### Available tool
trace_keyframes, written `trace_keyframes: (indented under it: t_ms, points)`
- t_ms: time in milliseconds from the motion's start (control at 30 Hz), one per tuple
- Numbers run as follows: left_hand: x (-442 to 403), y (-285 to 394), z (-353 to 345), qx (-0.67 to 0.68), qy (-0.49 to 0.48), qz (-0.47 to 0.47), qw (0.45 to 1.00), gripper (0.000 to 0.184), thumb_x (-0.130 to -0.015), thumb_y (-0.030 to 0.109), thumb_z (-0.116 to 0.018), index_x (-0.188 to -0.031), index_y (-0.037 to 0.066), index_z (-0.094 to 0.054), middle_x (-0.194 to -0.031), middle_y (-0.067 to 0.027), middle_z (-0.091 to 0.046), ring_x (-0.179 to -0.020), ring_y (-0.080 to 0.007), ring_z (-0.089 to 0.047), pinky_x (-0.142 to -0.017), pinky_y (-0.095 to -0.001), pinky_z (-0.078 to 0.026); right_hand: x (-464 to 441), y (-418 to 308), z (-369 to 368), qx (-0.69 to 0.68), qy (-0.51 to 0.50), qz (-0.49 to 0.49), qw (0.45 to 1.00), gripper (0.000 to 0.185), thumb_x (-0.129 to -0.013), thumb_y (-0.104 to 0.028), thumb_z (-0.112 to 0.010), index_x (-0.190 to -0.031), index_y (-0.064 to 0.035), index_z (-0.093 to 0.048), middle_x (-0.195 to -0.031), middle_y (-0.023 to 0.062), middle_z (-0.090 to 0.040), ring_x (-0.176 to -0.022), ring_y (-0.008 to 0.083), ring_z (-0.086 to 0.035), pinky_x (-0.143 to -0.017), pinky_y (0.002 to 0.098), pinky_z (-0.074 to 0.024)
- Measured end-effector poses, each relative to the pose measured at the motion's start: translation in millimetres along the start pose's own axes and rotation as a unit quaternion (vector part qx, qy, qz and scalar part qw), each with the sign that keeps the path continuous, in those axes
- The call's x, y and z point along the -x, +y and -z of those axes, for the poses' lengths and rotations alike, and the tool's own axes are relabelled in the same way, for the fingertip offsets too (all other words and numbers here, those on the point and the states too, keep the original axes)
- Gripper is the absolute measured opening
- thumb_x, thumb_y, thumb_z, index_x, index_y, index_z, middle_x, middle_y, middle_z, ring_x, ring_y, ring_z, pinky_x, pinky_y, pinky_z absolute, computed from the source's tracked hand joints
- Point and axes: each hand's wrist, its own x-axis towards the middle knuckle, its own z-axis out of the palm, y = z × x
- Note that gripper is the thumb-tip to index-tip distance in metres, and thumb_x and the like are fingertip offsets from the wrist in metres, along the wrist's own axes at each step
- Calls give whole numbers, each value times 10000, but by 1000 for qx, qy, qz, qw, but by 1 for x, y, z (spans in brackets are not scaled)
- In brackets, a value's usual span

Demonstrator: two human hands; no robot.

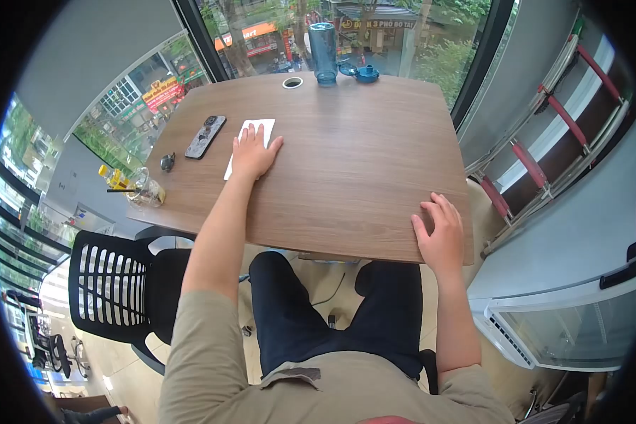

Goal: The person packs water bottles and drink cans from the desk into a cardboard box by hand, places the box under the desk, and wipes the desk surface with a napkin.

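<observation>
My left hand lies flat with fingers spread on a white folded sheet, paper or tissue, left of the table's middle. Part of the sheet is hidden under the palm. Over at the right front edge of the wooden table, my right hand rests with loosely bent fingers apart, holding nothing. A phone in a patterned dark case lies left of the sheet. Beside the phone is a small dark object whose kind I cannot make out.
A clear blue bottle stands at the back with its blue lid beside it. A plastic cup and yellow-capped bottle stand at the left edge. A black chair is left; a ladder and glass-door fridge are right.
</observation>
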Motion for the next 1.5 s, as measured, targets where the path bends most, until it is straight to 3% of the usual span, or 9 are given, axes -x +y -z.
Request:
trace_keyframes:
  t_ms: [500, 567, 733, 867, 967, 1133, 1233, 1367, 1500]
  points:
    - [103, 215, 5, 100, 10, -235, 967, 777, -1086, 609, -439, -1650, 77, -396, -1728, -202, -341, -1627, -328, -273, -1330, -496, -168, 3, -6, 3, -89, 29, -59, 994, 551, -937, -201, -769, -1439, -73, -585, -1310, 167, -720, -1290, 384, -625, -1107, 480, -480]
    - [105, 212, 9, 237, -6, -249, 939, 709, -1094, 564, -473, -1613, 83, -452, -1696, -207, -398, -1609, -331, -314, -1325, -494, -181, 3, -5, 3, -91, 24, -64, 993, 518, -939, -207, -767, -1411, -66, -607, -1311, 164, -722, -1296, 383, -624, -1112, 482, -477]
    - [83, 205, 2, 587, 106, -114, 795, 340, -1095, 38, -478, -1398, -5, -625, -1409, -198, -688, -1374, -312, -620, -1160, -384, -469, 4, 5, -2, -31, 29, -27, 999, 435, -942, -236, -769, -1325, -54, -669, -1320, 152, -725, -1307, 372, -627, -1132, 485, -464]
    - [72, 158, -1, 598, 28, -162, 784, 316, -1025, -24, -576, -1323, -8, -681, -1353, -180, -724, -1245, -325, -696, -1115, -390, -509, 5, 10, -4, -24, 34, 10, 999, 408, -939, -252, -773, -1288, -56, -692, -1313, 156, -724, -1304, 360, -632, -1143, 486, -454]
    - [89, 91, 31, 387, -27, -228, 893, 293, -1024, 29, -619, -1302, 26, -711, -1395, -160, -705, -1306, -334, -657, -1137, -413, -495, 4, 1, 2, -23, 33, 0, 999, 410, -939, -240, -771, -1297, -55, -689, -1300, 160, -729, -1266, 349, -652, -1118, 480, -465]
    - [77, -53, 26, 239, 53, -212, 946, 342, -1026, 199, -666, -1339, 67, -708, -1478, -159, -649, -1400, -370, -564, -1183, -476, -429, -10, -6, 3, -32, -14, -17, 999, 406, -936, -209, -770, -1303, -52, -693, -1233, 147, -753, -1174, 327, -695, -1053, 465, -487]
    - [70, -100, 21, 127, 81, -125, 981, 467, -1064, 346, -617, -1462, 104, -633, -1590, -167, -550, -1496, -362, -473, -1240, -480, -361, -32, -29, -15, -345, -94, -121, 926, 408, -929, -198, -773, -1301, -49, -697, -1147, 120, -771, -1134, 331, -711, -1036, 468, -491]
    - [59, -105, 18, 23, 34, -44, 998, 662, -1082, 544, -500, -1617, 155, -468, -1720, -151, -375, -1601, -322, -318, -1302, -493, -239, -67, -75, -61, -79, -88, 185, 976, 508, -975, -340, -760, -1375, -41, -668, -1506, 195, -607, -1394, 351, -573, -1144, 485, -445]
    - [54, -103, 21, 9, 17, -24, 1000, 732, -1073, 609, -470, -1652, 165, -417, -1749, -139, -325, -1625, -300, -272, -1316, -495, -194, -102, -68, -125, 32, -85, 135, 987, 737, -1011, -523, -663, -1521, -4, -543, -1667, 258, -404, -1577, 377, -348, -1271, 490, -303]
